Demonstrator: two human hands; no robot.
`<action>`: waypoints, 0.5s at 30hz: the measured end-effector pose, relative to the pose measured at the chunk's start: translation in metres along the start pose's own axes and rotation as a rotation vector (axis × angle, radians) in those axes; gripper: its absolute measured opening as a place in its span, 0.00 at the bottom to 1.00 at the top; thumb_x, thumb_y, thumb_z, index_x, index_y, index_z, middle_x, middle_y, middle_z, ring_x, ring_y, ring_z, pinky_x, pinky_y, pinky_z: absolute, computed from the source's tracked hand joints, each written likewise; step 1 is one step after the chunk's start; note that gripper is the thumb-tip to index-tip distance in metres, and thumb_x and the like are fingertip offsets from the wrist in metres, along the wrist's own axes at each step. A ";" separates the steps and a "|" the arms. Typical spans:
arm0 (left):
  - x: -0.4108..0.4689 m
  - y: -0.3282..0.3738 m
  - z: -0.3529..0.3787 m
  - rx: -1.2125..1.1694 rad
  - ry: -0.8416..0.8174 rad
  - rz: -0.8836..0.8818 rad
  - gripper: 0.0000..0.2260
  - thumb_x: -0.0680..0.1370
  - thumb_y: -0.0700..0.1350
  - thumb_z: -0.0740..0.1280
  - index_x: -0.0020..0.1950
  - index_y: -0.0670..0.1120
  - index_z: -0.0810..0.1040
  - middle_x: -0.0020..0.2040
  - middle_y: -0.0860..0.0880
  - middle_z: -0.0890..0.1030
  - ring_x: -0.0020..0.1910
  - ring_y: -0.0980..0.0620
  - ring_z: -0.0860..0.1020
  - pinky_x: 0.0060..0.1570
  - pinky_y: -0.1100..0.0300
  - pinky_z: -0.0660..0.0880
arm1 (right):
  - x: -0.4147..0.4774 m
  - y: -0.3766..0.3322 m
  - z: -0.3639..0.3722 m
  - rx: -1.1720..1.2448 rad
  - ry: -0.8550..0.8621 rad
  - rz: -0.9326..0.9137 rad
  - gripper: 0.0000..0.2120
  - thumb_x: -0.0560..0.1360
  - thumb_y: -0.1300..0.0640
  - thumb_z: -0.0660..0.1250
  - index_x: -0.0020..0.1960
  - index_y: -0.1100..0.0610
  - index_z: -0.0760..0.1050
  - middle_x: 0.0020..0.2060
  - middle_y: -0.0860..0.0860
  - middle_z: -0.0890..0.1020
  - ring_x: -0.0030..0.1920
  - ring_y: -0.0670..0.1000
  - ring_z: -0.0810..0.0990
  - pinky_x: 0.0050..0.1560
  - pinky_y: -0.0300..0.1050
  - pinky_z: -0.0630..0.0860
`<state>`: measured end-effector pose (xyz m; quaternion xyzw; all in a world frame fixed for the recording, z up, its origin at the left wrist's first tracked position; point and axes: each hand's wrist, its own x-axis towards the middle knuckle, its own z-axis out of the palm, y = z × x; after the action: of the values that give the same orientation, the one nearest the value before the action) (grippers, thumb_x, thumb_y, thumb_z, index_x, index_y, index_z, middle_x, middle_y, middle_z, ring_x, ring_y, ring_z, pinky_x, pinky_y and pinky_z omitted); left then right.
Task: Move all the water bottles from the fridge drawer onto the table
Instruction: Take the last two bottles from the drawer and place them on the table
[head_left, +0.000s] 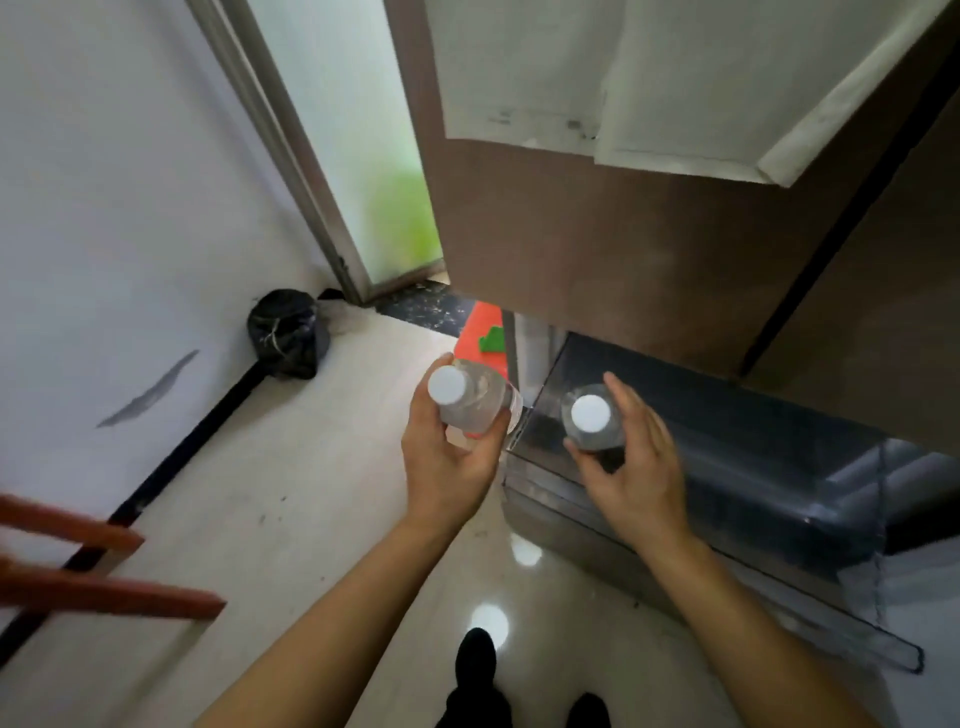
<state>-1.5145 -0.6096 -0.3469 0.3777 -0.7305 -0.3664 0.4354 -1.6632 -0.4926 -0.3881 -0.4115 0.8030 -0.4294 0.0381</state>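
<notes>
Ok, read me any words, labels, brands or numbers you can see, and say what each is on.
No text here can be read.
Papers on the fridge door: faint dark marks near the lower edge, too blurred to read.
Left-hand bottle: plain white cap, no label text shows.
Right-hand bottle: plain white cap, no label text shows.

Daylight entered through the frosted door (358, 156) at twelve o'clock; ceiling lamps glared off the floor (491, 621); edges bowed, softly blurred.

1 head view, looking steeply down, close above fridge drawer (727, 467).
</notes>
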 end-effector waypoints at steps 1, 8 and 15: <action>-0.002 0.000 -0.015 0.012 0.072 0.008 0.32 0.71 0.47 0.79 0.71 0.50 0.69 0.63 0.56 0.76 0.64 0.55 0.75 0.62 0.47 0.77 | 0.002 -0.011 0.009 0.023 -0.009 -0.060 0.44 0.69 0.52 0.79 0.75 0.42 0.55 0.72 0.54 0.71 0.72 0.57 0.69 0.66 0.58 0.71; -0.017 -0.010 -0.159 0.142 0.380 -0.013 0.34 0.73 0.46 0.77 0.75 0.54 0.65 0.69 0.56 0.73 0.68 0.57 0.72 0.66 0.47 0.74 | -0.006 -0.128 0.074 0.199 -0.103 -0.397 0.43 0.70 0.55 0.78 0.76 0.47 0.57 0.69 0.54 0.74 0.66 0.58 0.74 0.63 0.57 0.74; -0.064 -0.031 -0.363 0.261 0.542 -0.095 0.47 0.74 0.44 0.75 0.77 0.68 0.45 0.77 0.54 0.61 0.75 0.51 0.64 0.73 0.46 0.66 | -0.064 -0.289 0.170 0.353 -0.256 -0.598 0.41 0.73 0.56 0.75 0.78 0.44 0.55 0.68 0.49 0.74 0.61 0.52 0.74 0.52 0.45 0.73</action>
<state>-1.1544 -0.6428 -0.2686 0.5484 -0.6101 -0.1751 0.5444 -1.3692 -0.6441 -0.3052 -0.6657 0.5495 -0.4983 0.0815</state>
